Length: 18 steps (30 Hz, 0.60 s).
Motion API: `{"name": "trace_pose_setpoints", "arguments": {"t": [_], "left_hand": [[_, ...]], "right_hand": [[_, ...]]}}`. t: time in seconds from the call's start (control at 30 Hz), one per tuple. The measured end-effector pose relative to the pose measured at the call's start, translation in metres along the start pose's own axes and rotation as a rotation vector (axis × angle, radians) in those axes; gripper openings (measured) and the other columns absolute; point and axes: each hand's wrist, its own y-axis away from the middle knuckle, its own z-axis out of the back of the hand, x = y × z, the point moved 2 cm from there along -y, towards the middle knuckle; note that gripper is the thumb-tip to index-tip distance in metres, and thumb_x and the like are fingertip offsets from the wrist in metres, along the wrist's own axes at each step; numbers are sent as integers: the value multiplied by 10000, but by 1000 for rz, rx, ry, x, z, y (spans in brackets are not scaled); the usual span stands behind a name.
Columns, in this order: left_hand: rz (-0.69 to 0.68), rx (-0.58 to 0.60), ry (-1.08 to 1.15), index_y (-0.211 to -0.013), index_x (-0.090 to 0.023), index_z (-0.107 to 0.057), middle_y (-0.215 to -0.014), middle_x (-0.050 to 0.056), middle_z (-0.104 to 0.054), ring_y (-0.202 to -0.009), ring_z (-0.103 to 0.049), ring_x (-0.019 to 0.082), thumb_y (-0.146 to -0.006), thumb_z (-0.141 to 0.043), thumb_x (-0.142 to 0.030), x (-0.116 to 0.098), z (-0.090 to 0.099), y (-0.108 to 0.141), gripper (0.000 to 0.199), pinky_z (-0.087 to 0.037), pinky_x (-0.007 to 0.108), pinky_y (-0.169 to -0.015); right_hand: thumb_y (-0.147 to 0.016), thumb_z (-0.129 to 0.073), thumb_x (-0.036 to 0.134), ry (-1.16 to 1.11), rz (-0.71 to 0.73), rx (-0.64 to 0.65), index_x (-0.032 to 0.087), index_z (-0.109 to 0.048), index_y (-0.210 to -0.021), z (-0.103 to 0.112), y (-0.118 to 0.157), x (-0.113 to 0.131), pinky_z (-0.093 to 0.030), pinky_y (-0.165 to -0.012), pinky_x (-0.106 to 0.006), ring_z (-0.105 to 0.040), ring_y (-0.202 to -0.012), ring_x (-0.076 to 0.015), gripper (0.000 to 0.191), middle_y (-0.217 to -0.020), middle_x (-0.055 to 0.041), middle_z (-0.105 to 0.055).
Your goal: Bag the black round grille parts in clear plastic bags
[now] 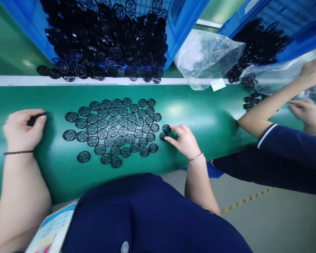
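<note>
Many thin black spoked discs [113, 131], round with toothed-looking rims, lie flat in a close cluster on the green table. Just right of the cluster, my right hand [185, 142] has its thumb and forefinger at the edges of two black discs [166, 128], one beside the other at the table surface. My left hand [23, 128] rests at the far left, apart from the cluster. Its fingers are curved, a gap shows between thumb and forefinger, and nothing is seen in it. A lone disc [83, 157] lies at the cluster's lower left.
A blue crate [188, 26] heaped with black discs stands beyond the white table edging [15, 80]. Right of it are a clear plastic bag [208, 56] and another blue crate [302, 42]. A co-worker's arm [274, 102] reaches over the table at right.
</note>
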Motion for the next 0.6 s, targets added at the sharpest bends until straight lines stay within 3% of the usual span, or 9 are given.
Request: {"name": "trace_pose_setpoints", "arguments": {"t": [0.13, 0.2, 0.33, 0.47, 0.6], "left_hand": [[-17, -6, 20, -979, -96, -732, -1002, 169, -726, -1059, -655, 374, -744, -511, -478, -2, 2, 0, 501, -476, 535, -994], [-16, 5, 9, -981, -114, -728, -1007, 157, -726, -1048, -657, 368, -745, -510, -473, -2, 2, 0, 482, -481, 540, -982], [-2, 27, -14, -1023, -122, -719, -1038, 153, -719, -1046, -653, 374, -755, -505, -478, 0, 2, 0, 494, -495, 547, -952], [3, 37, -25, -1039, -111, -717, -1047, 160, -717, -1053, -651, 377, -764, -496, -486, 1, 1, 1, 515, -492, 541, -958], [-4, 26, -25, -1030, -127, -715, -1054, 144, -718, -1098, -634, 354, -768, -492, -489, 1, 2, 1, 499, -465, 519, -1007]], "right_hand": [[-847, -586, 573, 51, -106, -75, 150, -666, -1125, 17, -10, -42, -533, -795, -459, -594, -850, -277, 512, -903, -119, -590], [-842, -590, 576, 64, -124, -130, 141, -663, -1122, 22, -14, -48, -531, -796, -472, -591, -864, -286, 522, -907, -127, -593], [-876, -582, 511, 59, -14, -193, 176, -639, -1172, 16, -25, -17, -516, -863, -490, -580, -978, -302, 450, -1001, -140, -603], [-861, -621, 496, 92, 127, -99, 223, -592, -1257, -1, -39, 22, -434, -1002, -557, -463, -1240, -345, 482, -1310, -163, -516], [-841, -655, 484, 166, 89, -16, 258, -607, -1247, -4, -43, 20, -336, -1056, -645, -234, -1419, -408, 467, -1519, -137, -343]]}}
